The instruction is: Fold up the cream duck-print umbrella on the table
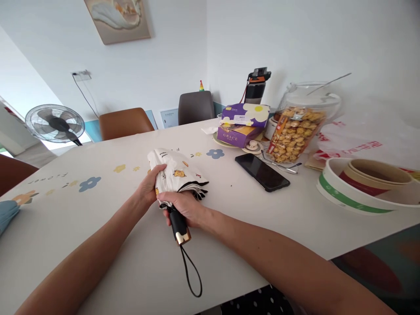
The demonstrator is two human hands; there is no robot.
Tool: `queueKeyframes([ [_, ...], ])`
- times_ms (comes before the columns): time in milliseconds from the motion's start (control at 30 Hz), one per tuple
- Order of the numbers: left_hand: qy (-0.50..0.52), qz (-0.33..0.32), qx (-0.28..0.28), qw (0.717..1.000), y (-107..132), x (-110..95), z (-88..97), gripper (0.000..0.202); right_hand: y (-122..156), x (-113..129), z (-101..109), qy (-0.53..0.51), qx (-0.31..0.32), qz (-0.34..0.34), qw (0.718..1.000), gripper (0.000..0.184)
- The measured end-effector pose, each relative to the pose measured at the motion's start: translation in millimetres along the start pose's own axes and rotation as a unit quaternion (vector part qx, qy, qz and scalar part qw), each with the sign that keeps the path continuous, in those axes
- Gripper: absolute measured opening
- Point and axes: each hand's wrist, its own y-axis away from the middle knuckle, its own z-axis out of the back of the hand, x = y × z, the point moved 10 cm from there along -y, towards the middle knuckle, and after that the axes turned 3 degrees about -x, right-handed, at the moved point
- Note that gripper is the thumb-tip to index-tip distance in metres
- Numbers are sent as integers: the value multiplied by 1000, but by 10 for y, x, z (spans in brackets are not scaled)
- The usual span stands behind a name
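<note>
A folding umbrella (180, 171) with white, duck-printed fabric is held low over the table, its canopy collapsed and its dark folded edges fanned out to the right. Its black handle with a gold end points toward me, and a black wrist strap hangs from it. My left hand (151, 183) grips the fabric from the left side, its fingers partly hidden behind the canopy. Around the base of the canopy, just above the handle, my right hand (183, 206) is closed, with the thumb lying across the fabric.
Right of the umbrella lies a black phone (262, 172), with eyeglasses (282, 166) beside it. Farther back stand purple boxes (241, 134), a black bottle (256, 89) and a clear jug of popcorn (297, 131). Paper bowls (356, 194) sit at the right edge, near a plastic bag (370, 135).
</note>
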Motion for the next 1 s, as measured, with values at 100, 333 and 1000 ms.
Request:
queueKeyframes([
  [100, -107, -86, -35, 990, -36, -180, 92, 33, -26, 41, 155, 32, -76, 12, 997, 16],
  [333, -308, -360, -158, 866, 381, -818, 30, 34, -48, 34, 204, 13, -64, -34, 997, 10],
  [1000, -601, -266, 199, 727, -30, -147, -1710, 25, -86, 39, 206, -6, -43, -30, 999, 9],
])
